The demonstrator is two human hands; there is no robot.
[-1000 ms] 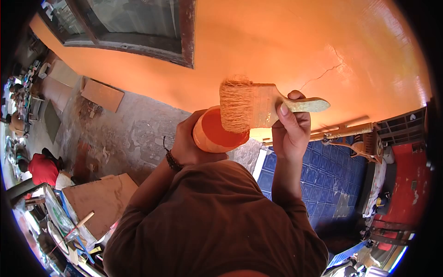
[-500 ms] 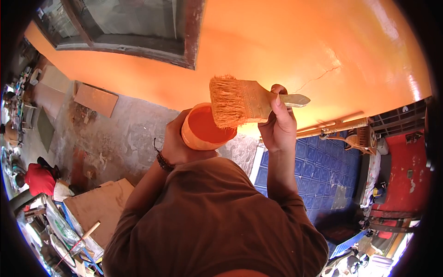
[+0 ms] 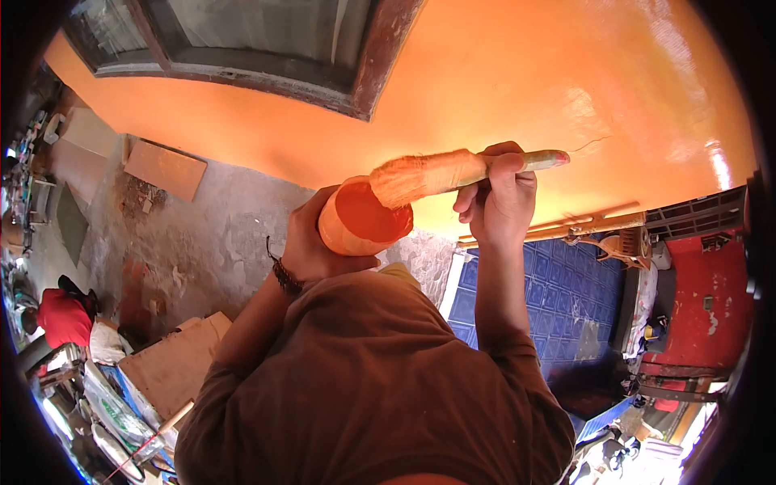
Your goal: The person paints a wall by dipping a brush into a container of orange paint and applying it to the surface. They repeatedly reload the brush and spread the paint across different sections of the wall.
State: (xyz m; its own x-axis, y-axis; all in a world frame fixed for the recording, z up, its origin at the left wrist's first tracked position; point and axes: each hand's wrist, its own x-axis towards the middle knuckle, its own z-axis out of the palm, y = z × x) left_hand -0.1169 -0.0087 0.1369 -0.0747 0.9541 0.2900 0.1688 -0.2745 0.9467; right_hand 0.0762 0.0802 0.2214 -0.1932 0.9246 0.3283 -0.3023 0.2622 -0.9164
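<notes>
My left hand (image 3: 311,242) is wrapped round an orange-smeared round container (image 3: 356,234) with orange paint (image 3: 368,212) inside. In my right hand (image 3: 505,194) is the handle of a wide paintbrush (image 3: 428,174), pinched between thumb and fingers. The brush is seen nearly edge-on, its orange-coated bristles over the container's right part, the tips at or just inside the rim. Whether they touch the paint cannot be made out. Beyond both hands stands a glossy orange wall (image 3: 501,89) with a thin crack at the right.
A brown-framed window (image 3: 259,73) is in the wall at upper left. Boards (image 3: 166,168) lie by the wall's foot. Blue tiles (image 3: 541,283) and a wooden chair (image 3: 626,245) are on the right. Someone in red (image 3: 65,317) and cluttered items are at lower left.
The brush has turned from its broad face to its narrow edge, and my right hand has shifted slightly up and right. The view has shifted a little, and my left hand still holds the container.
</notes>
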